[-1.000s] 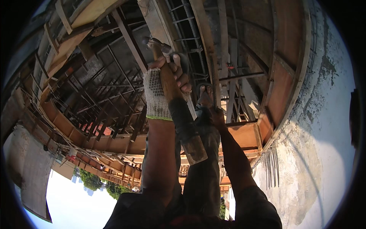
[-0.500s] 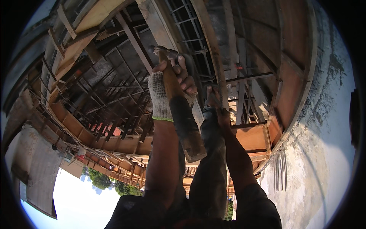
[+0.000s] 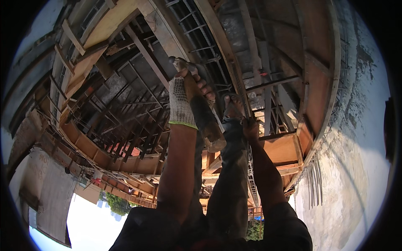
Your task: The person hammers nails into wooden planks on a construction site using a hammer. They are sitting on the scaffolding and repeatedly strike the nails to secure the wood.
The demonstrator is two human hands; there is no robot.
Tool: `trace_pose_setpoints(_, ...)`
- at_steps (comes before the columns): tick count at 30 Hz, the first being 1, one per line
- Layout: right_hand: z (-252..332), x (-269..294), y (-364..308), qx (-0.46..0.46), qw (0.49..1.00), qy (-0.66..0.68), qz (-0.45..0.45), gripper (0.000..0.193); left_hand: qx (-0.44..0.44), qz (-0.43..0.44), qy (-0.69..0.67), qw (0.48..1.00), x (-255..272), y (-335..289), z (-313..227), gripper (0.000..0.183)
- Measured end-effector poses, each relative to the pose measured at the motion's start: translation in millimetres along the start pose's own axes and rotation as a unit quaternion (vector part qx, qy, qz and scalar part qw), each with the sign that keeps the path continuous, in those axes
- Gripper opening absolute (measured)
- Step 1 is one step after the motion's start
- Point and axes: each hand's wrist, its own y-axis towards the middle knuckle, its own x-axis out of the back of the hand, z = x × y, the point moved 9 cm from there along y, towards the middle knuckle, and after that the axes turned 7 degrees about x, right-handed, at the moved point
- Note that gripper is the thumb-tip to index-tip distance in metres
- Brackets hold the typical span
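My left hand, in a knitted white glove with bare fingertips, is closed around a hammer. Its wooden handle has a dark wrapped band, and its butt points toward me. The metal head lies at the far end, just beyond my fingers. My right hand, bare and in shadow, is closed at the edge of a long wooden board, right of my leg. Its fingers are partly hidden. Near it, my bare foot rests beside the board.
A steel rebar cage runs between formwork boards ahead. Deep openings with several crossing timber props lie below on the left. Plywood formwork and a rough concrete surface are on the right, with rebar ends sticking out.
The hammer has gone down and away from my head, its butt now nearer to my left hand in view. My left hand keeps its hold. The right hand stays by the board; the view shifts slightly.
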Motion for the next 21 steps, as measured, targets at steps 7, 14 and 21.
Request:
trace_pose_setpoints(7,-25.4,2.6,25.2,-0.023,0.998,0.028,0.043,0.04,-0.001,0.009,0.062,0.998,-18.4,1.6,-9.4,0.03)
trace_pose_setpoints(14,6.7,19.9,2.0,-0.018,0.996,-0.087,-0.016,0.045,-0.071,-0.169,0.145,0.972,-2.2,-8.2,-21.7,0.02)
trace_pose_setpoints(21,36.2,28.8,-24.8,-0.024,0.998,-0.046,-0.018,0.041,-0.018,-0.076,0.11,0.991,-12.2,2.4,-12.7,0.024)
